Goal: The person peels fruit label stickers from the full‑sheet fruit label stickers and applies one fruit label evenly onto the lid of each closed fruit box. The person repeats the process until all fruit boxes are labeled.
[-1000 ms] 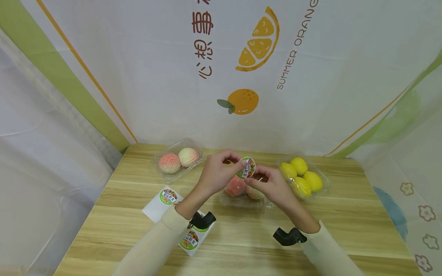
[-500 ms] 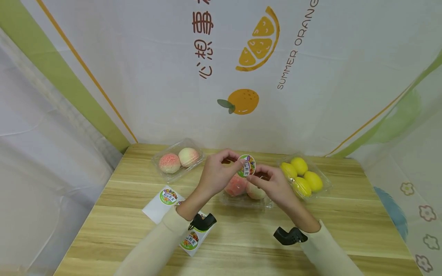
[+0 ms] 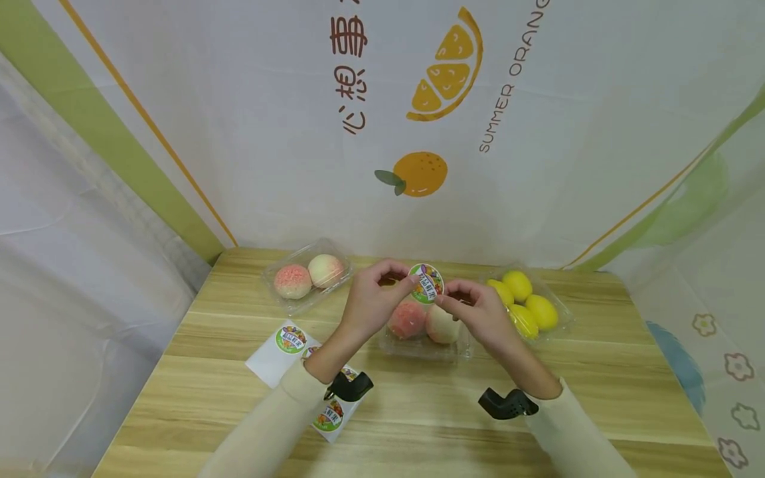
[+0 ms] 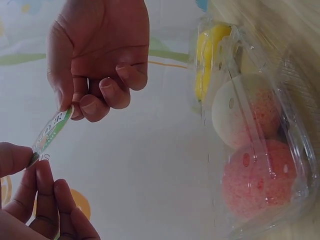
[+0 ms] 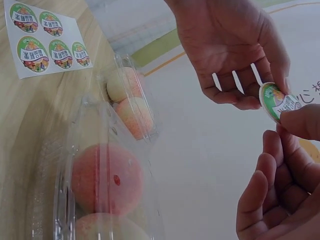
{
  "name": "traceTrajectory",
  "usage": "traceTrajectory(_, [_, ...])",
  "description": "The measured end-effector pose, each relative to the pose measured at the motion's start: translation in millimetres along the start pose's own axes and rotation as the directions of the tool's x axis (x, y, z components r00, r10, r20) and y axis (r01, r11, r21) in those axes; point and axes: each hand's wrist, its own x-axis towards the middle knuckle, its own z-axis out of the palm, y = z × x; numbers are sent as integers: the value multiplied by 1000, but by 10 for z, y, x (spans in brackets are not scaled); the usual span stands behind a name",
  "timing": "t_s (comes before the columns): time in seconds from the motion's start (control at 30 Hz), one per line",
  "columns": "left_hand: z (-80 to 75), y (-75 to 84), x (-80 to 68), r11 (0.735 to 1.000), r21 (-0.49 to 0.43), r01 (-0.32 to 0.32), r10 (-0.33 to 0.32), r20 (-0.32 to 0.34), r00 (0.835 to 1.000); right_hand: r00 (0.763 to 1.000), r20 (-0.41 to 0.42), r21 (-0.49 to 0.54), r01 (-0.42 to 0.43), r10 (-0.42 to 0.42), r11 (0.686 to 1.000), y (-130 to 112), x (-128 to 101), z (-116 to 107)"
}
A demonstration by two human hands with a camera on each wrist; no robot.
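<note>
Above peach tray (image 3: 422,346) | both hands pinch sticker (image 3: 426,283) | raised slightly since earlier

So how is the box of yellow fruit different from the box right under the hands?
The yellow-fruit box holds yellow lemons; the middle box holds two pink-and-cream peaches. The yellow-fruit box sits off to the right side, while the middle box lies below the sticker the fingers pinch. Both are clear plastic boxes on the wooden table.

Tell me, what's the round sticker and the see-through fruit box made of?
Sticker: probably glossy printed paper, thin and bending slightly between left hand and right hand. Fruit box: seemingly thin clear plastic, with shiny glints and peaches visible through it.
</note>
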Motion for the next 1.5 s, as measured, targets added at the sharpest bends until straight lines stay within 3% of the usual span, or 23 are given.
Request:
traceTrajectory(0.47, [22, -132, -65, 998, -59, 22, -21, 23, 1000, 997, -67, 50, -38, 41, 998, -33, 18, -65])
traceTrajectory(0.7, [48, -183, -133, 998, -9, 65, -64, 74, 995, 994, -87, 49, -68, 72, 997, -26, 18, -86])
traceTrajectory(0.97, [64, -225, -147, 995, 75, 60, -68, 117, 991, 995, -67, -4, -67, 67, 998, 37, 17, -105])
traceTrajectory(1.2, [57, -276, -145, 989, 143, 41, -57, 113, 992, 997, -40, -45, -67, 65, 997, 109, 23, -118])
traceTrajectory(1.5, [64, -321, -128, 986, 162, 37, -52, 93, 994, 996, -29, -71, -90, 89, 993, 161, 37, -105])
